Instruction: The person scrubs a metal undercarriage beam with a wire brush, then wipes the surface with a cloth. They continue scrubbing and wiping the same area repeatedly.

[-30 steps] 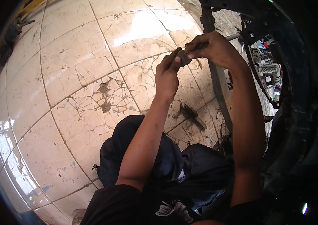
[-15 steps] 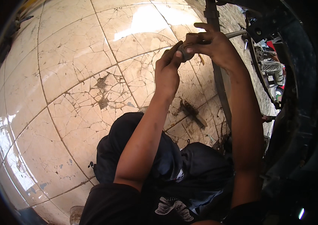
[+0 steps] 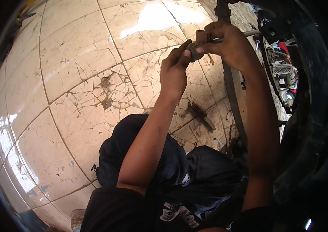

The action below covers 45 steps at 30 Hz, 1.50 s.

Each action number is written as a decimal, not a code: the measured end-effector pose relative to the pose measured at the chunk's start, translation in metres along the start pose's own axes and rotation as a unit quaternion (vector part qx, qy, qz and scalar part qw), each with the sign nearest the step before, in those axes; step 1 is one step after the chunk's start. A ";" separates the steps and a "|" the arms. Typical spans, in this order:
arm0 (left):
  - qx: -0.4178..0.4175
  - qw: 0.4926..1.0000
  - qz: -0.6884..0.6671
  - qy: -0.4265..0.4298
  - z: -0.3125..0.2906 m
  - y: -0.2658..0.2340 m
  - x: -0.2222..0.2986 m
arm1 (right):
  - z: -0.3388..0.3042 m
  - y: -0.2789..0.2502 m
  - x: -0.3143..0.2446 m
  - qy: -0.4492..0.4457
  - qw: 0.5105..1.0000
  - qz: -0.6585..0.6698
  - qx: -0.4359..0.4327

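Observation:
My left hand (image 3: 174, 73) is closed on a small grey rounded part (image 3: 196, 55), gripped between thumb and fingers. Against that part my right hand (image 3: 229, 44) presses its thumb, while its fingers pinch a small brown folded piece (image 3: 201, 36) that resembles sandpaper. A light grey rod (image 3: 252, 33) runs in from the right behind my right hand. Whether the rod joins the grey part, I cannot tell, as my fingers cover that spot.
Cracked cream floor tiles (image 3: 83, 92) spread beneath and left. A dark upright bar (image 3: 231, 96) stands beside my right forearm, with a dark metal frame (image 3: 287, 27) further right. A dirt-covered flat tool (image 3: 202, 117) lies on the floor. Another person's leg (image 3: 283, 69) shows beyond.
My right hand has shifted slightly right, its fingers now more curled around the brown piece. The left hand and the grey part have moved a little to the right.

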<state>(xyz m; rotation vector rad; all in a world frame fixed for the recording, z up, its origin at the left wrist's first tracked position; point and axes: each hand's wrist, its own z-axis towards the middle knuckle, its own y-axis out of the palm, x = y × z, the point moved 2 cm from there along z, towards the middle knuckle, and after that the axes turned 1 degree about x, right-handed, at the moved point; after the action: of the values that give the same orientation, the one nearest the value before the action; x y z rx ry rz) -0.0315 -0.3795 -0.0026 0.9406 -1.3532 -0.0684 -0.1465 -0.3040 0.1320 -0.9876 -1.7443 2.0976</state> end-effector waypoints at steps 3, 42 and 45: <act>0.007 1.000 -0.003 0.018 -0.001 0.002 -0.003 | -0.010 0.015 0.009 0.017 0.995 0.092 0.037; 0.081 0.972 0.092 -0.202 -0.040 -0.009 -0.151 | -0.278 0.225 0.157 0.524 0.848 0.009 0.078; 0.097 0.983 0.136 -0.077 -0.034 0.006 -0.112 | -0.291 0.241 0.197 0.511 0.855 0.008 0.087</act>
<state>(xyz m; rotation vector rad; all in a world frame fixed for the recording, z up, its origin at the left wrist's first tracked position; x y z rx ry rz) -0.0361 -0.2963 -0.0849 0.9180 -1.6429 0.2077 -0.0539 -0.0274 -0.1784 -1.6206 -0.9580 1.2325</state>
